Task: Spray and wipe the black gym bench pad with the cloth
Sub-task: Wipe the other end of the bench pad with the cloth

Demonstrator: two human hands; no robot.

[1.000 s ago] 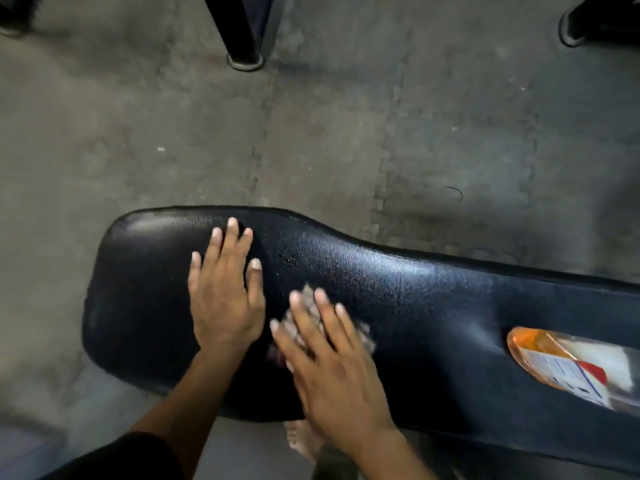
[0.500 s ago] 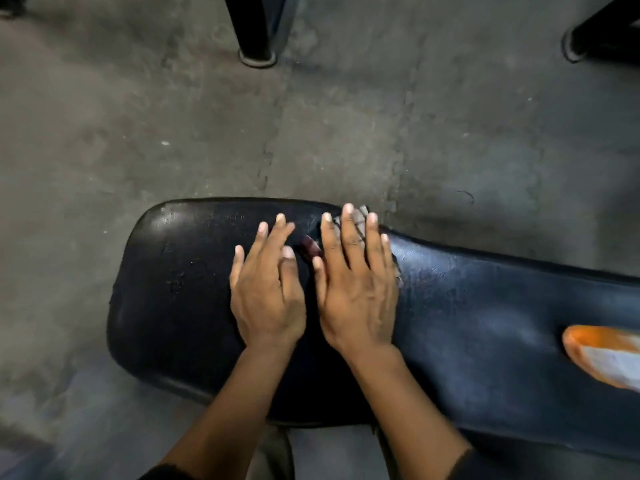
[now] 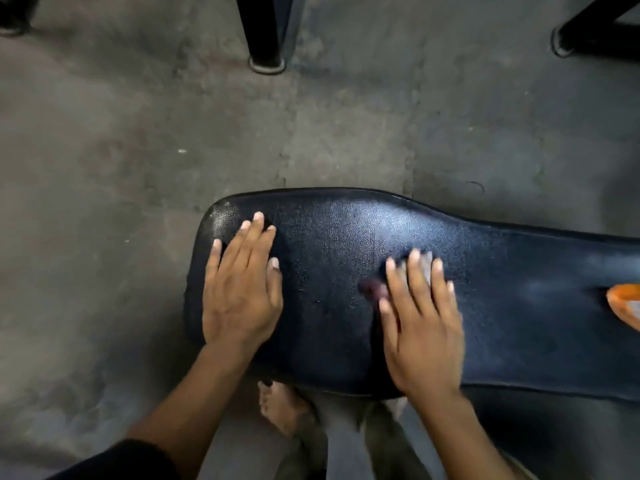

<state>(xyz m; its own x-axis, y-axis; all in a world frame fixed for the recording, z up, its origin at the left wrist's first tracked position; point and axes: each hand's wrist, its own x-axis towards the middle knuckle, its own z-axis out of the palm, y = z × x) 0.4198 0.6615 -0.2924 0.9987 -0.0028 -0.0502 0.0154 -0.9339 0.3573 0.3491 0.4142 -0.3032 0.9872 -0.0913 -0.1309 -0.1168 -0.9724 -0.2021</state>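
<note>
Cloth (image 3: 426, 268) is mostly hidden: only a pale grey scrap shows between the fingertips of the right hand (image 3: 420, 323), plus a dark reddish smear at the thumb side, blurred, so its weave and outline cannot be made out. That hand lies flat, fingers spread, pressing the cloth onto the middle of the bench (image 3: 346, 244), a black padded slab with a pebbled, faintly glossy skin, a rounded wide end at the left and a narrower run that is cut off at the right edge. The left hand (image 3: 240, 289) is flat on the bare pad near the rounded end, fingers loosely fanned, holding nothing, well apart from the right. An orange bottle (image 3: 621, 303) (only its rounded end and a sliver of pale label are in frame) lies on the pad at the far right. Below the pad's near edge, a bare foot (image 3: 282, 408) and trouser legs are partly covered. The floor (image 3: 138, 133) is dull grey matting with interlocking seams; a black post (image 3: 266, 29) stands on it at top.
</note>
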